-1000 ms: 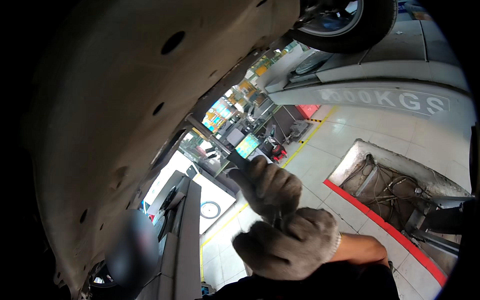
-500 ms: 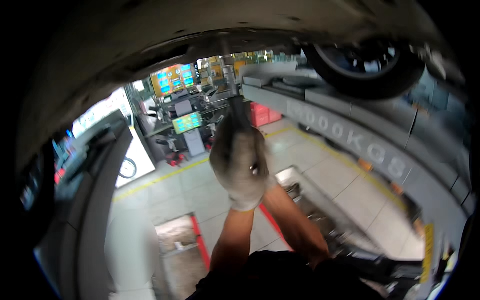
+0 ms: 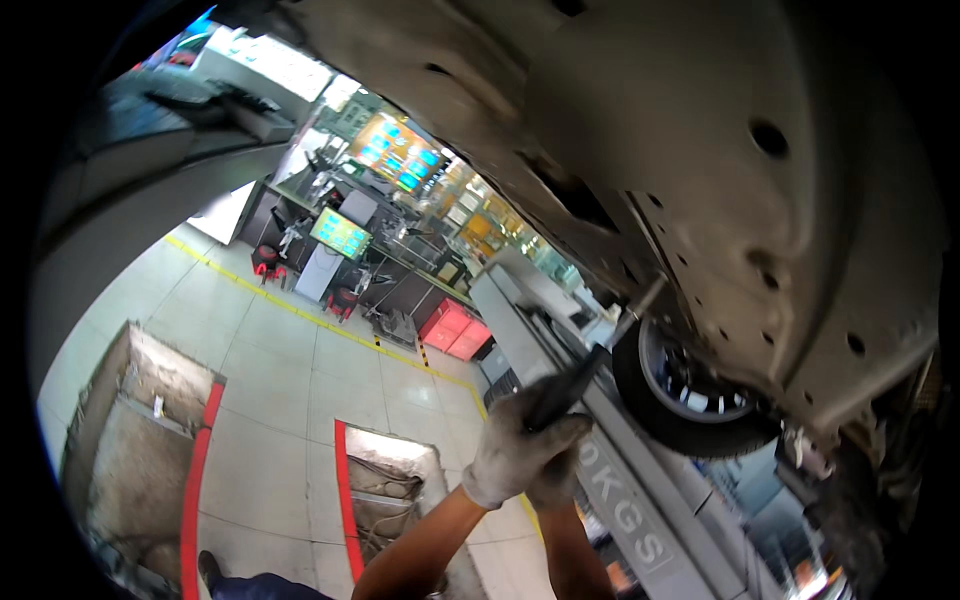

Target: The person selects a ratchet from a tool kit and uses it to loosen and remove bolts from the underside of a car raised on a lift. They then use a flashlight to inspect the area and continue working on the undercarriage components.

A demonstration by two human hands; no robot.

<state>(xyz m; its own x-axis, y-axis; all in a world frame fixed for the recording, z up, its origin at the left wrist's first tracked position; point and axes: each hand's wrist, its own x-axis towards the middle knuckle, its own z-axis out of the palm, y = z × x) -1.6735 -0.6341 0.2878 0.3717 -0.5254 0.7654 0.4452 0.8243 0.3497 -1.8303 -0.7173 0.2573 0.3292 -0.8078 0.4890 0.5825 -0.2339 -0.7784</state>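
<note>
Both my hands wear pale grey work gloves and are raised together under the vehicle's underbody [image 3: 640, 90]. My left hand [image 3: 505, 450] is wrapped round the black grip of a hand tool with a long metal shaft [image 3: 568, 388]. The shaft slants up to the right, and its tip meets the underbody beside a seam; the exact contact point is too small to make out. My right hand [image 3: 556, 483] sits close against the left, lower on the tool, with most of its fingers hidden.
A wheel [image 3: 690, 395] hangs right of the tool, next to a grey lift platform [image 3: 625, 500]. Another grey platform [image 3: 130, 210] stands left. Red-edged floor pits [image 3: 140, 470] lie below. Farther off are red cabinets [image 3: 455, 328], a lit screen [image 3: 340, 232] and a workbench.
The view has tilted and swung, showing more underbody. My hands and the tool now appear lower and further right, with the shaft slanting instead of near upright. Both hands stay on the tool.
</note>
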